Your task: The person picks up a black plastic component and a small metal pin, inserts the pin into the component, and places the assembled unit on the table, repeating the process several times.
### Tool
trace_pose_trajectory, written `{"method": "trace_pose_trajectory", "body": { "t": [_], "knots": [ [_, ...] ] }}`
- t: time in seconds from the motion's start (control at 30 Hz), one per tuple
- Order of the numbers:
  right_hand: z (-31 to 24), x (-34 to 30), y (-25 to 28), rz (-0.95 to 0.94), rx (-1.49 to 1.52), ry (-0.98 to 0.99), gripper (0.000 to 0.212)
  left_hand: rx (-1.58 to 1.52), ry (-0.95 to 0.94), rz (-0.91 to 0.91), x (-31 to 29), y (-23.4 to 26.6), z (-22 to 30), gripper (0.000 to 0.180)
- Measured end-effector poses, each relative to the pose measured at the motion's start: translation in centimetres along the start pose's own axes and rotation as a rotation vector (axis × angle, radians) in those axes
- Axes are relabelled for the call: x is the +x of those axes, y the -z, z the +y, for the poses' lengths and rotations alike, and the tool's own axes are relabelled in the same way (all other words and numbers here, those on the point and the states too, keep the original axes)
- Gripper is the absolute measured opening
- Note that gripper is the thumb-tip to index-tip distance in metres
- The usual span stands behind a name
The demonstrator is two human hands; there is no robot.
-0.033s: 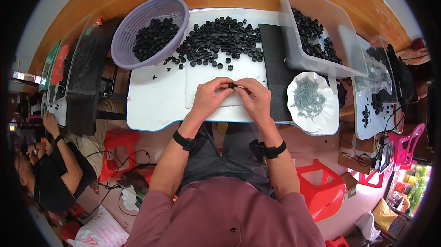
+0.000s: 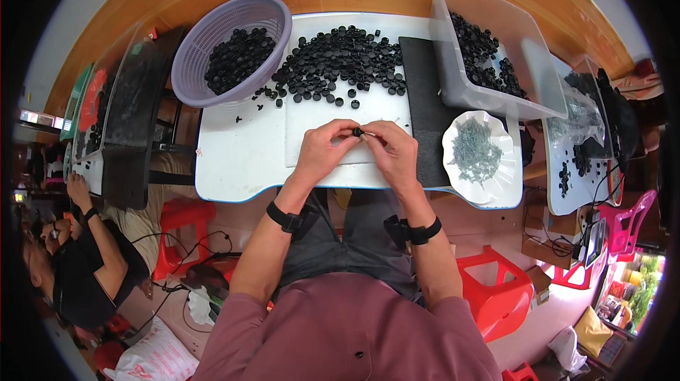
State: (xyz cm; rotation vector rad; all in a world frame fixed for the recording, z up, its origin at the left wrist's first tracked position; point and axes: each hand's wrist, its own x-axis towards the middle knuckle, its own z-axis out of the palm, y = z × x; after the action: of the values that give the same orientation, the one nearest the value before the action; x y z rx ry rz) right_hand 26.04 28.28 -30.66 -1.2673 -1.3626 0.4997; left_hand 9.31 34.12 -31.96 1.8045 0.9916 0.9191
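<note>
Both hands meet over the near middle of the white table (image 2: 237,161). My left hand (image 2: 327,146) pinches a small black round plastic part (image 2: 358,132) between thumb and fingertips. From the other side, the pinched thumb and fingers of my right hand (image 2: 392,149) come up against that part. Whatever lies between those right fingertips is too small to make out. Beyond my hands spreads a pile of black round caps (image 2: 343,59), with a few loose ones at its near edge. Right of my right hand stands a white fluted bowl (image 2: 453,172) of thin grey-green pieces (image 2: 477,149).
A purple plastic basket (image 2: 185,73) of small black parts stands far left. A clear plastic bin (image 2: 538,62) with more black parts stands far right, beside a black mat (image 2: 428,98). Red stools (image 2: 496,289) flank me. At left, another person (image 2: 92,260) sits by a neighbouring table.
</note>
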Motion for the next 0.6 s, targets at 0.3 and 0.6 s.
{"method": "trace_pose_trajectory", "body": {
  "t": [0.3,0.6],
  "knots": [
    [0.87,-0.23,0.07,-0.019,0.067,-0.064,0.017,0.021,0.002,-0.022,0.0,-0.05,-0.33,0.027],
    [0.77,-0.11,0.05,-0.025,0.021,-0.123,0.014,0.038,0.004,-0.027,0.06,-0.08,-0.19,0.028]
  ]
}}
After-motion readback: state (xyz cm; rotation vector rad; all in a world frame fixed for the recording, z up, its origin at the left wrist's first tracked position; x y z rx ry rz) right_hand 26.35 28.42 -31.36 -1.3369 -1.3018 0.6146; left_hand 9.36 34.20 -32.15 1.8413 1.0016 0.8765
